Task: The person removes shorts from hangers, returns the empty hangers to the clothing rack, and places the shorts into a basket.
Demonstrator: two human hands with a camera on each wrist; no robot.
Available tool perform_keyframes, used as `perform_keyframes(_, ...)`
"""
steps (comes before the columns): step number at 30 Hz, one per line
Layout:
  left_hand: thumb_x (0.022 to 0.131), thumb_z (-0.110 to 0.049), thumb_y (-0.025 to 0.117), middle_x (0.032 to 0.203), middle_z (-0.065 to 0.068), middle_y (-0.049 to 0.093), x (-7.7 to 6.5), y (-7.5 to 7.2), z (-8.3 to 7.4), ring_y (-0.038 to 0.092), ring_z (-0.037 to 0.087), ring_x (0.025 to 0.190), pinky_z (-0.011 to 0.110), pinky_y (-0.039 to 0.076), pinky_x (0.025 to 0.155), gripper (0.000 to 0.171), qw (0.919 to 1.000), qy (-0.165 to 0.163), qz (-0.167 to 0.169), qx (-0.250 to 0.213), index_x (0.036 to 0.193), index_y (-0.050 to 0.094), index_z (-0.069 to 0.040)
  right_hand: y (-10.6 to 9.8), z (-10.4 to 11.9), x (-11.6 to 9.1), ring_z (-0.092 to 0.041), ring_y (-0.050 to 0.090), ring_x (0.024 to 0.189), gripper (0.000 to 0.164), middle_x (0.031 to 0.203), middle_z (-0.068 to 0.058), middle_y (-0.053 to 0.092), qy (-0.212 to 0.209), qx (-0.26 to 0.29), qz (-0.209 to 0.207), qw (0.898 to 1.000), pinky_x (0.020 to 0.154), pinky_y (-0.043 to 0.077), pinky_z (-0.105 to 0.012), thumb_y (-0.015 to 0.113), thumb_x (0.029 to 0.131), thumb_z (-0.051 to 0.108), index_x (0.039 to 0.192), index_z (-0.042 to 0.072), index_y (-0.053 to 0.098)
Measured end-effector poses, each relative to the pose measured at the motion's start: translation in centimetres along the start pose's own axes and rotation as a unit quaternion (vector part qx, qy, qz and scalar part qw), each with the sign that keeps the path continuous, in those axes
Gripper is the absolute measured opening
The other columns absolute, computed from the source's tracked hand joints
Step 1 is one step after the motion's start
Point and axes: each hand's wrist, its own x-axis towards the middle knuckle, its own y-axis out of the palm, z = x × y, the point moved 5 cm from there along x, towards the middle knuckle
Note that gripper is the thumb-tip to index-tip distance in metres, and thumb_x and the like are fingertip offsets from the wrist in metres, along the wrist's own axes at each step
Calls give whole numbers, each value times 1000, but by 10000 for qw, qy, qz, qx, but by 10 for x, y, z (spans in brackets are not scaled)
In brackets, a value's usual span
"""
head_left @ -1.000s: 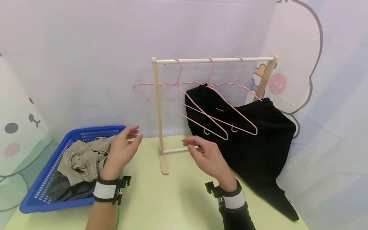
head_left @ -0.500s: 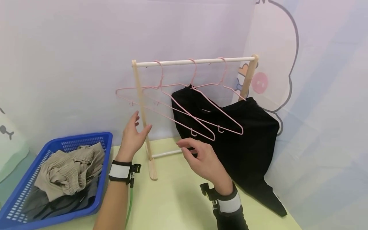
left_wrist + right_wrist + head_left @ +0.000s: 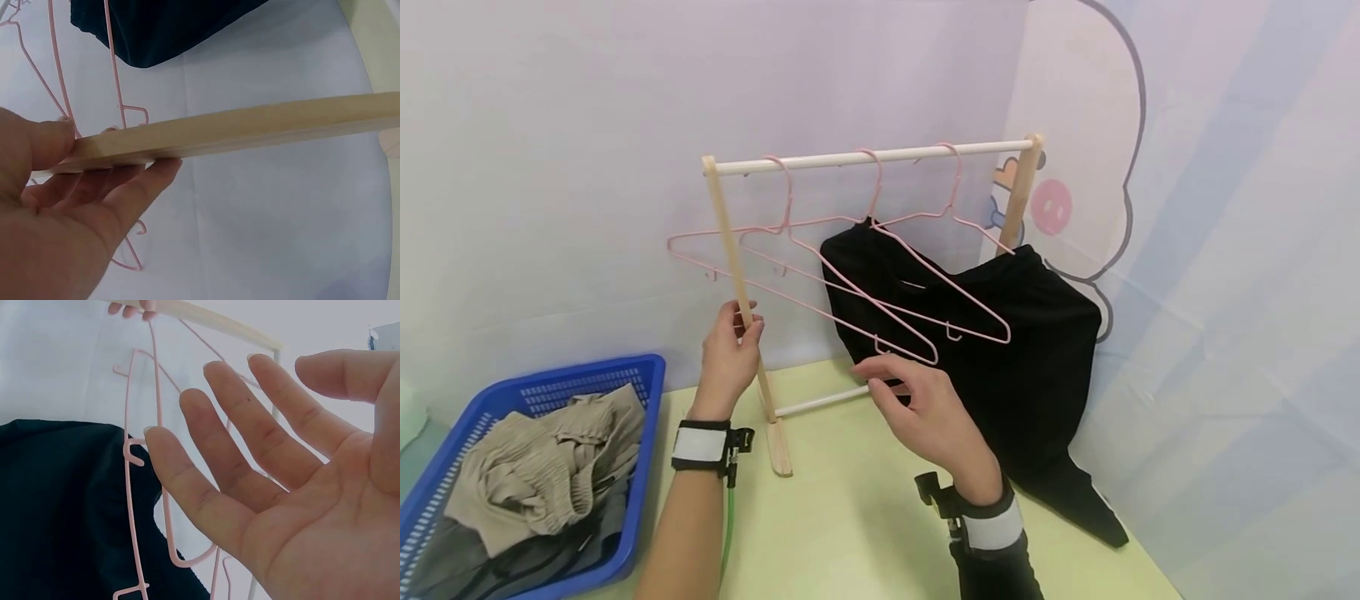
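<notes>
My left hand (image 3: pixel 727 367) grips the left wooden post (image 3: pixel 726 225) of a small clothes rack; in the left wrist view the thumb lies on one side of the post (image 3: pixel 250 128) and the fingers on the other. My right hand (image 3: pixel 934 412) hovers in front of the rack with loosely bent fingers and holds nothing. Behind it, in the right wrist view, hang pink wire hangers (image 3: pixel 158 394). A black garment (image 3: pixel 1022 358) hangs from the rightmost hanger (image 3: pixel 953 200), its lower end lying on the table. The two left hangers carry nothing.
A blue plastic basket (image 3: pixel 651 450) stands on the left, with a crumpled beige garment (image 3: pixel 535 467) over dark grey cloth (image 3: pixel 445 558). The table (image 3: pixel 835 517) is pale yellow-green. A printed curtain (image 3: pixel 587 125) closes off the back and right side.
My left hand has moved from beside the basket to the rack's left post and taken hold of it. The view has turned left. My right hand stays loosely bent before the rack.
</notes>
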Motion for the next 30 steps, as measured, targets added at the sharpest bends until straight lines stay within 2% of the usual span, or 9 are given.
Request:
perform_keyframes(5,108,-10,53,122,24,64,0,3,1,63,41,115,55,52,90,29,10000,55,52,6,135,53,1,-14,2,-4,-10,70,102,21,114,6,75,-186,11,-417,9990,89,59,-33,60,103,8,118,16,73)
perform_keyframes(10,108,-11,53,122,23,64,-3,1,4,64,40,116,56,53,90,26,9999,8,-20,119,132,55,0,-49,4,-7,-17,73,95,25,104,0,76,-635,39,-1542,9860,83,59,-26,58,101,-1,116,12,73)
perform_keyframes(12,109,-11,53,122,22,65,-4,-1,4,64,40,117,56,53,89,25,9999,42,-53,139,131,55,0,-72,2,-3,-16,73,90,28,99,0,76,-756,-250,-2148,9734,80,57,-20,57,98,-3,114,11,73)
perform_keyframes(15,109,-12,52,122,22,64,-4,-3,3,63,40,117,55,52,88,25,9999,59,-27,104,130,55,0,-115,-8,7,-15,73,87,32,93,1,77,-697,-926,-3122,9429,79,54,-16,55,93,-5,112,11,75)
perform_keyframes(18,109,-12,52,122,22,64,-3,0,2,63,40,117,54,52,88,24,10000,45,6,75,130,55,0,-155,-31,17,-20,70,100,35,103,-4,77,-331,-1540,-3698,9157,91,53,-26,57,88,-1,119,8,72)
perform_keyframes(20,109,-12,52,122,22,63,-3,1,1,62,40,118,54,52,88,24,10000,27,9,56,130,55,0,-174,-51,24,-29,63,116,42,118,-11,73,51,-1754,-3611,9159,102,48,-40,63,89,8,131,8,66)
perform_keyframes(24,109,-13,52,122,22,64,-3,5,0,62,41,119,56,52,90,24,10000,35,12,49,130,55,-1,-190,-91,37,-43,48,135,67,142,-23,58,764,-2067,-2797,9345,111,34,-61,70,94,29,153,8,46)
perform_keyframes(26,109,-12,53,122,22,64,-3,7,0,62,41,118,57,52,91,24,10000,34,-5,50,130,56,-1,-191,-106,41,-46,48,135,71,144,-25,57,1078,-2182,-2397,9398,110,36,-64,70,96,37,155,9,42)
perform_keyframes(30,109,-11,54,121,22,65,-4,10,-1,62,41,118,57,52,92,24,10000,59,-3,35,130,56,0,-189,-121,40,-47,61,119,54,128,-26,67,1237,-2418,-2174,9375,100,45,-63,66,101,38,145,9,57)
